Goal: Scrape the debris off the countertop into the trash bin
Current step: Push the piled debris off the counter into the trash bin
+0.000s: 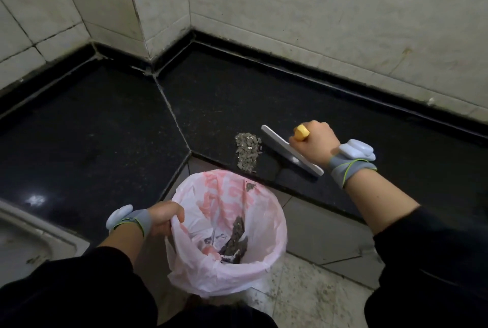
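The debris sits in a small grey heap at the near edge of the black countertop. Your scraper stands just to its right, not touching it. Your right hand is curled tight round the yellow handle. The pink-lined trash bin is below that edge, and your left hand pinches the liner's left rim.

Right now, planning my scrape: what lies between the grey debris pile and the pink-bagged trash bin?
Only bare black stone countertop edge between grey debris pile and pink-bagged trash bin, head view.
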Demonstrator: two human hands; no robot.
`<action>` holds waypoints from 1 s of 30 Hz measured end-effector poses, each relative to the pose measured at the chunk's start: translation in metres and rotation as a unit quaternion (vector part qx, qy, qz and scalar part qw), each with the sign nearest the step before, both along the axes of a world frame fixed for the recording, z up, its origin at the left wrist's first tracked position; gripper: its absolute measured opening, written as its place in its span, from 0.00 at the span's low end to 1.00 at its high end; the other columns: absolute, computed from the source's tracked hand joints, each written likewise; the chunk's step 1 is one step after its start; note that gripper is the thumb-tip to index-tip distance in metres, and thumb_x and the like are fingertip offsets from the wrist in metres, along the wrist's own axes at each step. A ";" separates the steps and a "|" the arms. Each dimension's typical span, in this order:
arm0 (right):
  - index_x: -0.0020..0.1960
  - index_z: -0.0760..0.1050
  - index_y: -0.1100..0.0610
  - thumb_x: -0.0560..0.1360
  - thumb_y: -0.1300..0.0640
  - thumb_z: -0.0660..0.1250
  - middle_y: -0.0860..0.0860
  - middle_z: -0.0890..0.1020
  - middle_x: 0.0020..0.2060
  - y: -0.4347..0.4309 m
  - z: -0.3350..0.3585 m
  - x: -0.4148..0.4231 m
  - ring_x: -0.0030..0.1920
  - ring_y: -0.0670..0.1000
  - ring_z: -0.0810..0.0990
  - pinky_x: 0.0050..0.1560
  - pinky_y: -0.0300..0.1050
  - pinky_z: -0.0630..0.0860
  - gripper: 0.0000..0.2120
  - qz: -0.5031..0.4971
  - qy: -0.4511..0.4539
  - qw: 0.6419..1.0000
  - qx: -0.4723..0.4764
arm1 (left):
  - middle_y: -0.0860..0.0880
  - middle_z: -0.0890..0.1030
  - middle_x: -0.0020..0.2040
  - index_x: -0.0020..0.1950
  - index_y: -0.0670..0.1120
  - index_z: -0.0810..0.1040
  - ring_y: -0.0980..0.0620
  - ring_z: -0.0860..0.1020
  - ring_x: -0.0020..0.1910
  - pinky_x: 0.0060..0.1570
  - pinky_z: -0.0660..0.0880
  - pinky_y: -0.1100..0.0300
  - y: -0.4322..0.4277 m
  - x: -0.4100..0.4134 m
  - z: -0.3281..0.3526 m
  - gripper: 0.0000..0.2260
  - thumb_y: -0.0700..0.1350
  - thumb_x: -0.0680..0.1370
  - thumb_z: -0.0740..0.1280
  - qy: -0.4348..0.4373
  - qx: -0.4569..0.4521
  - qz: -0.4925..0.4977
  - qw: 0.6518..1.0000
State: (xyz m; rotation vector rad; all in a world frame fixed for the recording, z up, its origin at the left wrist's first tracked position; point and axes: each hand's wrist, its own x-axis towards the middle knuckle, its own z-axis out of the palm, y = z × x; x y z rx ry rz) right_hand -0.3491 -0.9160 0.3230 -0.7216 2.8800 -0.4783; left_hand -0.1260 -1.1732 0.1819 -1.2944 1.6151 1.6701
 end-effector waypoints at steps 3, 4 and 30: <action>0.44 0.77 0.61 0.75 0.54 0.64 0.61 0.82 0.44 -0.011 -0.010 -0.005 0.47 0.64 0.78 0.44 0.49 0.73 0.10 -0.010 0.000 0.999 0.041 | 0.37 0.73 0.43 0.50 0.34 0.75 0.41 0.74 0.37 0.36 0.72 0.54 -0.010 0.005 -0.004 0.17 0.35 0.62 0.65 -0.012 -0.006 0.006 1.000; 0.47 0.77 0.61 0.75 0.54 0.64 0.61 0.82 0.45 -0.014 -0.012 -0.005 0.49 0.65 0.78 0.45 0.50 0.73 0.10 -0.008 0.000 0.999 0.048 | 0.37 0.72 0.43 0.49 0.35 0.75 0.41 0.73 0.37 0.36 0.71 0.55 -0.013 0.005 -0.006 0.18 0.35 0.60 0.65 -0.010 -0.003 0.011 1.000; 0.47 0.82 0.59 0.71 0.54 0.65 0.54 0.85 0.45 0.011 0.011 0.016 0.47 0.57 0.82 0.48 0.51 0.78 0.11 0.141 -0.049 0.986 0.079 | 0.35 0.74 0.48 0.57 0.35 0.73 0.37 0.79 0.37 0.45 0.75 0.49 -0.019 0.000 -0.003 0.16 0.30 0.71 0.59 0.002 -0.018 0.014 1.000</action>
